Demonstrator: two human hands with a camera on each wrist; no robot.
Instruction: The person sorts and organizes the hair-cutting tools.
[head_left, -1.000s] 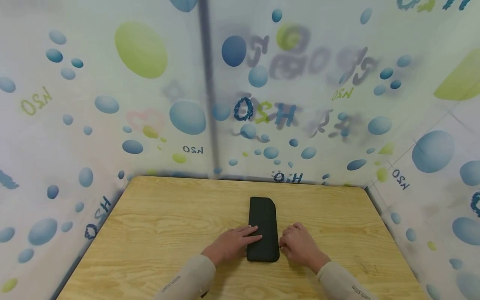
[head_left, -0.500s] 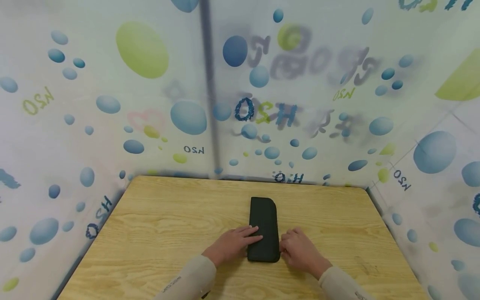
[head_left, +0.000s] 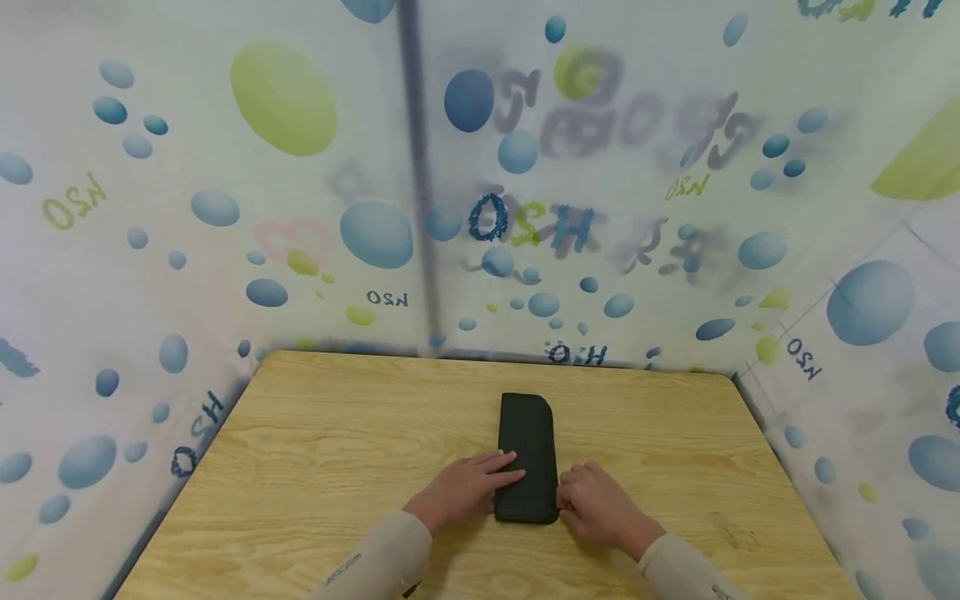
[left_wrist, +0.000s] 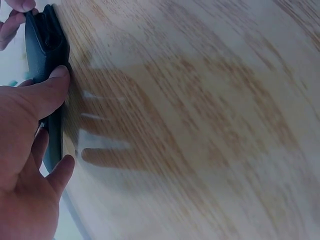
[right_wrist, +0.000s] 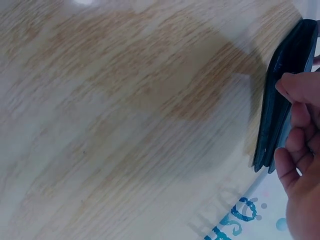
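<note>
A long black case (head_left: 525, 425) with one rounded far corner lies flat on the wooden table. My left hand (head_left: 465, 487) rests on its left side with fairly straight fingers spread across the top. In the left wrist view, one fingertip presses the long side of the case (left_wrist: 42, 62). At the right edge, close to the near end, my right hand (head_left: 596, 504) has its fingers curled. Seen from the right wrist, thumb and fingers (right_wrist: 297, 90) pinch at the case's edge, where a gap runs between its two layers. Whatever small part is between the fingertips is hidden.
The wooden table (head_left: 360, 417) extends around the case on all sides. Behind it and at both sides stand pale walls (head_left: 315, 192) printed with blue and green spots and lettering.
My right hand has slid slightly toward the near end along the case's right edge, its fingers now closer against it. The left hand and the case have hardly moved.
</note>
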